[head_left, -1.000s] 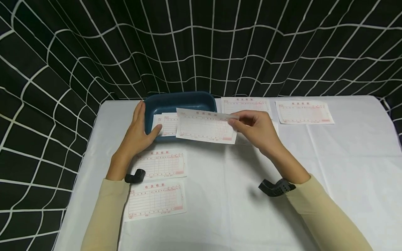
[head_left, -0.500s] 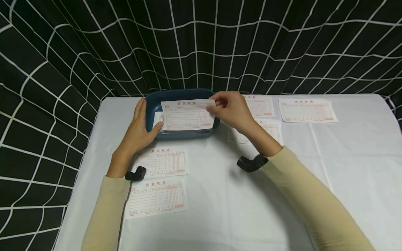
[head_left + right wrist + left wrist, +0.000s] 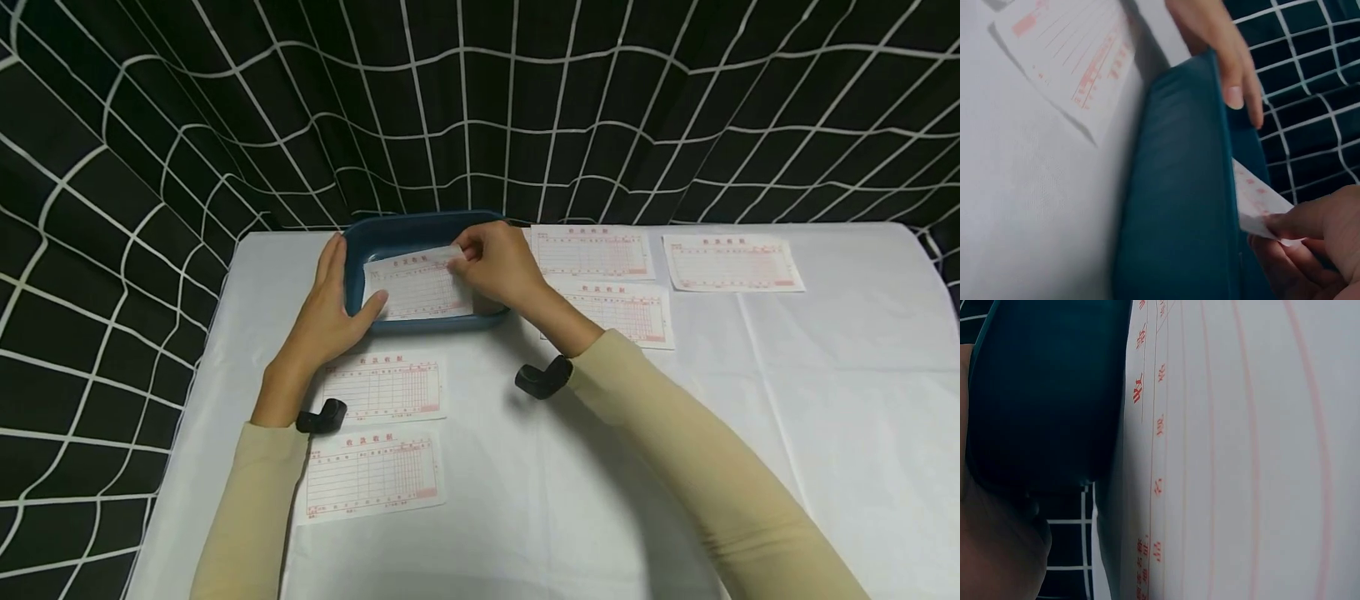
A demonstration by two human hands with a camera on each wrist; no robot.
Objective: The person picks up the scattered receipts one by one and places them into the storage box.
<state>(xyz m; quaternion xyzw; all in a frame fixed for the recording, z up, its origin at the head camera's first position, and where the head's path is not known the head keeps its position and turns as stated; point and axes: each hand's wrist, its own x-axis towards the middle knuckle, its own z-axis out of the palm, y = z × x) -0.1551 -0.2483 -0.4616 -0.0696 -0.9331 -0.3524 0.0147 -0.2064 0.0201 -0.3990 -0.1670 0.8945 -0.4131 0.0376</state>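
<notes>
In the head view, a dark blue plastic basin (image 3: pixel 420 225) stands at the back left of the white table. My left hand (image 3: pixel 322 308) rests at its left end, fingers straight along the outer side, thumb reaching over the front rim. My right hand (image 3: pixel 498 262) is over the basin's right half. Between thumb and fingers it pinches the right end of a paper receipt form (image 3: pixel 412 287), white with red print, which lies tilted within the basin. The right wrist view shows that pinch on the receipt's corner (image 3: pixel 1260 203), with the basin's wall (image 3: pixel 1179 187) in front.
Two receipts (image 3: pixel 382 387) lie in front of the basin, one nearer the front (image 3: pixel 375 475). Right of the basin are another two, the back one (image 3: pixel 592 252) and the front one (image 3: pixel 618 312), and a further receipt (image 3: pixel 731 262) beyond. A black netted curtain (image 3: pixel 570 108) encloses the back and left.
My right hand has moved left with the receipt, from over the table's middle into the basin, and the receipt has gone down inside. My left hand has stayed at the basin's left end.
</notes>
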